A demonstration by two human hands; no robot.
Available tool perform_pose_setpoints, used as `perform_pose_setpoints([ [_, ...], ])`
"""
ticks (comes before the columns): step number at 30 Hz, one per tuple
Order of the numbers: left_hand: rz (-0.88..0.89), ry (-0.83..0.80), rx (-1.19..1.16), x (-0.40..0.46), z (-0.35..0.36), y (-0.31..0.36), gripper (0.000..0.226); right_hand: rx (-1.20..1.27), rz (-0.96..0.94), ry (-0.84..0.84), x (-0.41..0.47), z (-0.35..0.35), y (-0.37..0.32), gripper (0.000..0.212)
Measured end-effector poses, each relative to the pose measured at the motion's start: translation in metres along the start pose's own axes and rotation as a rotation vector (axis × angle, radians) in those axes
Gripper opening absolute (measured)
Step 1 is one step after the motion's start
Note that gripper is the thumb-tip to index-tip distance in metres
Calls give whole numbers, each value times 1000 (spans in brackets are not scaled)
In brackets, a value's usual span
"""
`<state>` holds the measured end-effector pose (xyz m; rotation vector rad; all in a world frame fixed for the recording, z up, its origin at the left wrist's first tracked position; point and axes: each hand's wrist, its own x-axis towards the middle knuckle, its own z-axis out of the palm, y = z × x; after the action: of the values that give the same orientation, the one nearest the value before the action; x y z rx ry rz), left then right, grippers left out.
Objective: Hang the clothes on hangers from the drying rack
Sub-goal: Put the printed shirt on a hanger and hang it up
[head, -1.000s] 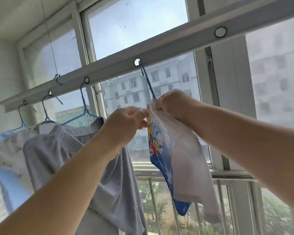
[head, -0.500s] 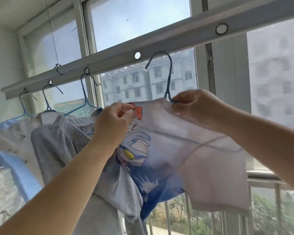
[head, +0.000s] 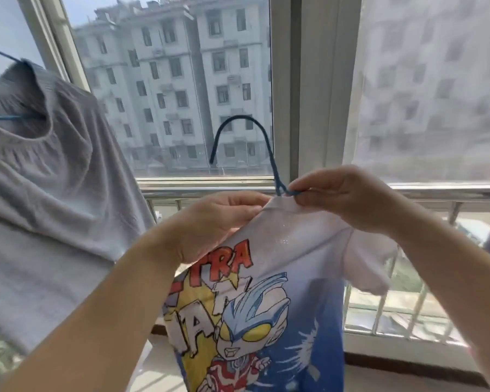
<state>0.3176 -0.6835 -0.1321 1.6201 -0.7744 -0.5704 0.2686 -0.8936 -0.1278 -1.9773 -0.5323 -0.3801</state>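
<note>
A small white and blue T-shirt (head: 289,278) with a cartoon hero print hangs in front of me on a blue wire hanger (head: 262,142). The hanger's hook stands free in the air, below the drying rack, which is out of view. My right hand (head: 343,199) pinches the hanger's neck together with the shirt's collar. My left hand (head: 210,224) grips the shirt's left shoulder just beside the collar. The hanger's arms are hidden inside the shirt.
A grey shirt (head: 48,171) hangs at the left on another blue hanger (head: 9,117). Behind is a window with a white frame post (head: 314,89) and a metal railing (head: 408,190). A sheer white curtain (head: 436,86) covers the right pane.
The hanger with the cartoon shirt has come off the rack and down to chest height. My view has dropped with it, so the rack bar has left the frame. My left hand shifted toward the collar.
</note>
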Motion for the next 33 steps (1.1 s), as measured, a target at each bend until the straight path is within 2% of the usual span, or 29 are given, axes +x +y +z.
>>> perform_pose_setpoints([
  [3, -64, -167, -165, 12, 27, -33, 31, 32, 54, 16, -37, -5, 29, 35],
  [5, -136, -204, -167, 20, 45, -52, 35, 14, 109, -7, -59, -10, 45, 33],
  [8, -149, -173, -86, 29, 74, -77, 34, -18, 195, -73, -87, -18, 57, 34],
  [10, -118, -155, -12, 32, 97, -91, 27, -71, 238, -136, -105, -22, 62, 10],
  [11, -92, -150, 37, 32, 106, -96, 23, -105, 252, -139, -113, -22, 64, 15],
  [13, -54, -136, 100, 33, 124, -107, 18, -131, 268, -78, -128, -21, 70, 33],
  [15, -16, -103, 156, 34, 136, -116, 16, -111, 256, 6, -139, -17, 77, 27],
  [17, 3, -88, 275, 35, 142, -127, 26, -144, 245, 66, -151, -14, 85, 13],
  [18, -21, -109, 332, 35, 142, -132, 35, -164, 239, 80, -156, -13, 88, 5],
  [20, -136, -168, 378, 33, 142, -143, 46, -152, 226, 114, -165, -13, 96, 13],
  [23, -317, -322, 479, 32, 145, -164, 35, -50, 221, 157, -175, -15, 105, 29],
  [26, -387, -455, 739, 37, 155, -183, 31, 39, 239, 200, -184, -20, 111, 28],
  [27, -414, -459, 754, 38, 158, -186, 31, 53, 248, 199, -186, -20, 114, 25],
  [30, -425, -400, 801, 44, 160, -191, 51, 65, 300, 170, -194, -19, 120, 18],
  [33, -327, -236, 921, 56, 151, -189, 43, 32, 358, 182, -202, -20, 129, 15],
])
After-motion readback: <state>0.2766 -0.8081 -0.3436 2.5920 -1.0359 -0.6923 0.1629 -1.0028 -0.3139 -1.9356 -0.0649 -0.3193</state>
